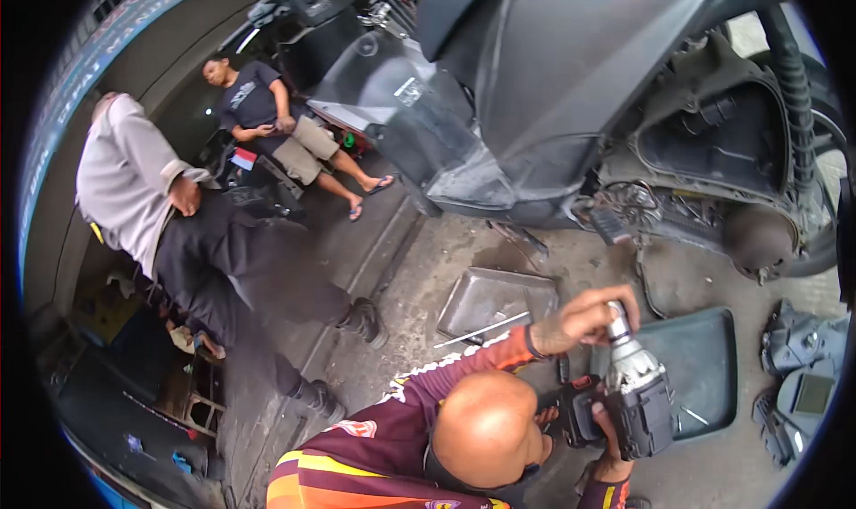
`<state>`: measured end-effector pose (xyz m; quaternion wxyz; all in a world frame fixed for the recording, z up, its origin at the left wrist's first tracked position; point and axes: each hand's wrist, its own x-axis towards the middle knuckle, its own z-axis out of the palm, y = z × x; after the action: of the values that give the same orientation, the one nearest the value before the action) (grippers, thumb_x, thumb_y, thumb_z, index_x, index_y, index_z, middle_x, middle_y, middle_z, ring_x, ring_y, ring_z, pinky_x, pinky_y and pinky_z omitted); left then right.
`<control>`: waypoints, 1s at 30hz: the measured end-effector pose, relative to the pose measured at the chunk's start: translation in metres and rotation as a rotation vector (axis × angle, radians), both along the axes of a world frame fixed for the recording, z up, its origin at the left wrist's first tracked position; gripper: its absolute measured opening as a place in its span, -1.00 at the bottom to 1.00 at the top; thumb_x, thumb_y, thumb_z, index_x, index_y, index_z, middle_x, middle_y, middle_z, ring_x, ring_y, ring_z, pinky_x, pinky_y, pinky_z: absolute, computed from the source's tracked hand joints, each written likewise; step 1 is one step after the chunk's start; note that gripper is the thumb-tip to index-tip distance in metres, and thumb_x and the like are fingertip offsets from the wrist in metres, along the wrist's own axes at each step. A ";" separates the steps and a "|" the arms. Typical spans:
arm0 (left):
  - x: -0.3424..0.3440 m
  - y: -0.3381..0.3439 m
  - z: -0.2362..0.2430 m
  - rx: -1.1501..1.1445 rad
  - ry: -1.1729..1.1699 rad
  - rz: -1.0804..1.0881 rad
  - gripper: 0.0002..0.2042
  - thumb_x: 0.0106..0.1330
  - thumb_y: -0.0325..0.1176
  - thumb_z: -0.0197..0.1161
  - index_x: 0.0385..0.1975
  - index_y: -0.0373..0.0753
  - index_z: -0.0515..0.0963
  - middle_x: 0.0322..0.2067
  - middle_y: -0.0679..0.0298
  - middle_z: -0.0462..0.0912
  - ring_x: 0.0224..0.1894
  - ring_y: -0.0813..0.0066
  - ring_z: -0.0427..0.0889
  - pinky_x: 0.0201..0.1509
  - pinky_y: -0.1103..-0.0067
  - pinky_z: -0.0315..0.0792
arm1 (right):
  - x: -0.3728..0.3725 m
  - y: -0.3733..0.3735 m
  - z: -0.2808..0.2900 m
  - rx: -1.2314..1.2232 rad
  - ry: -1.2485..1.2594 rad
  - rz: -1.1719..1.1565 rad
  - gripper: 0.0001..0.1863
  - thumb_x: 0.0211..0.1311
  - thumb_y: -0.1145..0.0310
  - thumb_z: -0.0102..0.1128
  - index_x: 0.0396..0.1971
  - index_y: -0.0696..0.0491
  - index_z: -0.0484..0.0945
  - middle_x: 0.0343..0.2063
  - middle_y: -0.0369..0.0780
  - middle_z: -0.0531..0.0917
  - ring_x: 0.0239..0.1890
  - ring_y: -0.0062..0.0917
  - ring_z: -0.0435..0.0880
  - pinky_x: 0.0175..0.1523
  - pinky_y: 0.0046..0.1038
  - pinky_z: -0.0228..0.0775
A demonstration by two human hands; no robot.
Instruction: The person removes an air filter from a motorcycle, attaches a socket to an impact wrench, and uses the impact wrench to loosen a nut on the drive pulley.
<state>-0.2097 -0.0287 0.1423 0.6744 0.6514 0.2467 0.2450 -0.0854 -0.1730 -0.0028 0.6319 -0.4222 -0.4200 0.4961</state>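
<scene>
My right hand (612,433) grips the handle of a cordless impact wrench (644,411), which has a silver nose, a black body and a red-marked black battery at its side. The nose points up toward the scooter. My left hand (590,316) reaches across from the left, its fingers closed around the silver socket (618,320) at the wrench's tip. Below the wrench lies a grey-green tray (713,357) holding a small metal tool or bolt (694,417). Beyond my hands stands a dark scooter (544,72) with its side casing (713,139) opened up.
A dirty metal tray (495,297) with a thin rod (481,329) across it lies left of my hands. Removed grey parts (798,366) sit at the right. On the left, one person (143,179) stands close by; another person (259,108) sits farther back.
</scene>
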 end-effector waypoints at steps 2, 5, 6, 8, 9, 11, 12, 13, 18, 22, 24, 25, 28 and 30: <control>0.003 -0.001 0.004 0.003 -0.012 -0.035 -0.73 0.26 -0.18 -0.03 -0.29 -0.28 0.41 -0.57 0.39 0.37 -0.64 0.76 0.26 -0.64 0.77 0.09 | -0.003 0.001 -0.002 -0.063 0.331 0.091 -0.46 -0.13 0.48 0.35 -0.06 0.18 0.40 -0.32 -0.20 0.57 -0.29 -0.49 0.53 -0.14 -0.42 0.40; 0.000 -0.004 0.019 0.145 0.091 -0.021 -0.68 0.37 -0.11 -0.11 -0.32 -0.28 0.40 -0.59 0.39 0.36 -0.65 0.72 0.27 -0.64 0.71 0.15 | -0.007 0.004 -0.014 -0.037 0.348 0.120 -0.46 -0.13 0.48 0.34 -0.06 0.19 0.38 -0.32 -0.19 0.57 -0.29 -0.48 0.53 -0.14 -0.41 0.40; 0.002 -0.003 0.025 0.152 0.098 -0.013 -0.68 0.37 -0.11 -0.11 -0.32 -0.28 0.40 -0.59 0.39 0.36 -0.65 0.72 0.27 -0.64 0.71 0.15 | -0.005 0.007 -0.018 0.017 0.276 0.115 -0.46 -0.13 0.47 0.33 -0.06 0.19 0.37 -0.33 -0.19 0.56 -0.29 -0.47 0.53 -0.13 -0.41 0.40; 0.009 -0.002 0.038 0.173 0.233 -0.088 -0.60 0.42 -0.03 -0.19 -0.34 -0.28 0.40 -0.62 0.39 0.34 -0.66 0.71 0.25 -0.64 0.70 0.16 | -0.002 0.009 -0.026 0.066 0.210 0.112 -0.47 -0.12 0.47 0.32 -0.06 0.19 0.37 -0.34 -0.19 0.56 -0.29 -0.46 0.53 -0.13 -0.41 0.40; 0.014 -0.003 0.046 0.217 0.258 -0.115 -0.56 0.43 0.01 -0.23 -0.36 -0.27 0.40 -0.65 0.39 0.31 -0.67 0.71 0.26 -0.64 0.69 0.16 | 0.002 0.011 -0.019 0.110 0.172 0.133 -0.46 -0.11 0.46 0.32 -0.05 0.19 0.36 -0.34 -0.19 0.56 -0.27 -0.45 0.53 -0.11 -0.40 0.39; 0.026 -0.002 0.050 0.211 0.275 -0.131 -0.56 0.43 0.01 -0.23 -0.34 -0.26 0.40 -0.63 0.39 0.33 -0.64 0.70 0.27 -0.61 0.69 0.18 | 0.015 0.016 0.009 0.249 -0.191 0.139 -0.44 -0.08 0.45 0.31 -0.02 0.17 0.33 -0.29 -0.19 0.54 -0.23 -0.47 0.52 -0.10 -0.44 0.38; 0.034 0.000 0.048 0.205 0.278 -0.165 -0.57 0.43 0.01 -0.23 -0.32 -0.26 0.41 -0.60 0.38 0.35 -0.62 0.69 0.29 -0.58 0.68 0.20 | 0.023 0.017 0.022 0.317 -0.366 0.112 -0.43 -0.07 0.44 0.31 0.00 0.17 0.31 -0.27 -0.18 0.53 -0.21 -0.48 0.52 -0.10 -0.46 0.38; 0.043 0.001 0.046 0.183 0.281 -0.163 -0.59 0.41 0.02 -0.17 -0.29 -0.26 0.41 -0.56 0.39 0.36 -0.58 0.70 0.31 -0.54 0.68 0.22 | 0.019 0.016 0.018 0.185 0.128 0.170 -0.51 -0.03 0.49 0.27 -0.07 0.18 0.29 -0.31 -0.22 0.46 -0.31 -0.58 0.45 -0.24 -0.55 0.32; 0.039 -0.002 0.024 0.067 0.236 0.046 -0.62 0.36 -0.01 0.00 -0.16 -0.25 0.42 -0.36 0.40 0.44 -0.37 0.70 0.39 -0.33 0.70 0.32 | -0.004 0.021 0.005 0.082 0.312 -0.014 -0.53 0.00 0.47 0.33 -0.10 0.19 0.30 -0.28 -0.21 0.43 -0.38 -0.61 0.41 -0.30 -0.60 0.30; 0.017 0.014 -0.022 -0.280 0.017 0.154 -0.60 0.35 -0.08 0.06 0.01 -0.24 0.42 -0.14 0.36 0.52 -0.12 0.59 0.46 -0.03 0.57 0.33 | -0.022 0.039 -0.001 0.122 -0.047 -0.119 -0.59 0.05 0.39 0.27 -0.08 0.14 0.40 -0.25 -0.22 0.48 -0.26 -0.50 0.44 -0.16 -0.49 0.31; 0.009 0.019 -0.042 -0.355 -0.047 0.193 -0.57 0.35 -0.13 0.05 0.01 -0.38 0.39 -0.05 0.14 0.50 0.04 0.35 0.45 0.18 0.40 0.27 | -0.026 0.047 -0.004 0.104 -0.120 -0.128 -0.61 0.07 0.36 0.25 -0.07 0.11 0.44 -0.24 -0.23 0.51 -0.20 -0.45 0.46 -0.09 -0.43 0.31; 0.008 0.018 -0.045 -0.367 -0.067 0.169 -0.56 0.34 -0.11 0.06 0.01 -0.38 0.40 -0.02 0.09 0.49 0.06 0.30 0.44 0.20 0.37 0.25 | -0.029 0.050 -0.005 0.080 -0.126 -0.117 -0.62 0.08 0.34 0.23 -0.07 0.10 0.47 -0.23 -0.23 0.52 -0.16 -0.43 0.47 -0.05 -0.41 0.32; 0.010 0.021 -0.049 -0.404 -0.097 0.208 -0.48 0.34 -0.03 0.00 0.03 -0.43 0.37 -0.03 0.05 0.48 0.05 0.27 0.45 0.21 0.35 0.23 | -0.040 0.058 -0.009 -0.062 -0.093 -0.084 -0.53 0.13 0.17 0.20 0.00 0.07 0.45 -0.08 -0.13 0.53 -0.01 -0.26 0.50 0.09 -0.25 0.31; 0.005 0.029 -0.056 -0.418 -0.092 0.307 -0.46 0.35 0.04 -0.04 -0.05 -0.42 0.40 -0.12 0.06 0.52 -0.05 0.31 0.52 0.11 0.40 0.35 | -0.055 0.067 -0.014 -0.106 -0.290 -0.147 -0.49 0.11 0.15 0.22 0.03 0.08 0.42 -0.07 -0.10 0.53 0.01 -0.27 0.50 0.09 -0.25 0.32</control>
<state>-0.2048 0.0000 0.0860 0.7599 0.4411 0.3570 0.3172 -0.1402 -0.1059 -0.0172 0.5759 -0.5519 -0.4480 0.4038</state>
